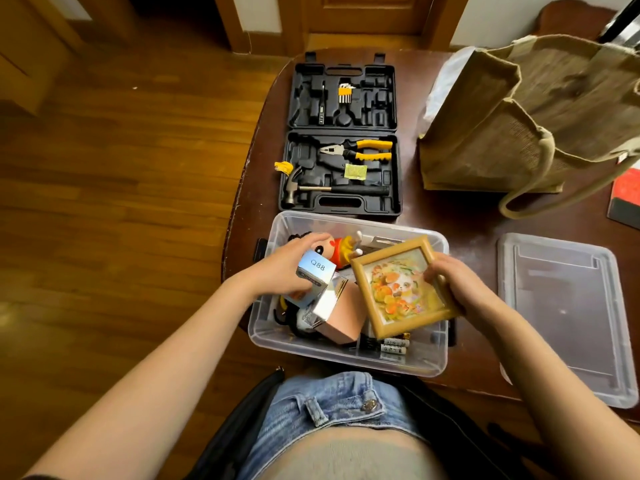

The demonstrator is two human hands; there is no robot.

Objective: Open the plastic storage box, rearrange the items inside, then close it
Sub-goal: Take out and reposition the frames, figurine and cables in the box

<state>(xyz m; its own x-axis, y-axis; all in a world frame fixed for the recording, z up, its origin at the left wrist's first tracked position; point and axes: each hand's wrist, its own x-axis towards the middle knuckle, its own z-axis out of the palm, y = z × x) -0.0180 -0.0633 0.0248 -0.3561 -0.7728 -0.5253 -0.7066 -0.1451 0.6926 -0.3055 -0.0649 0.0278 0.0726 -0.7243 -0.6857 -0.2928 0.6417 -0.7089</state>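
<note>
Two hands work over the open plastic storage box (346, 356), which sits at the near edge of the tabletop (460, 216), its long axis running left to right across my lap.

Left side: my left hand (280, 268) holds its grip pressed around a small pale-blue carton marked Q88 (313, 271), fingers over the far face, thumb under the near one. The carton is lifted clear of the contents, probably to free the space beneath it. Its long axis tilts down toward the near left.

Centre: a pink-and-silver box (337, 315) leans inside the storage box, beside a cartoon figurine (337, 249) lying near the far wall. Batteries (394, 346) lie along the near wall.

Right side: my right hand (457, 289) pinches the right edge of a wooden picture frame (403, 287), thumb on the front, fingers behind. The frame is held face up and tilted above the box's right half, corners rotated slightly clockwise, so that it can be laid flat once a spot is cleared.

Further right, the box's lid (568, 313) lies flat on the tabletop, well apart from the box, keeping the opening unobstructed until closing.
</note>
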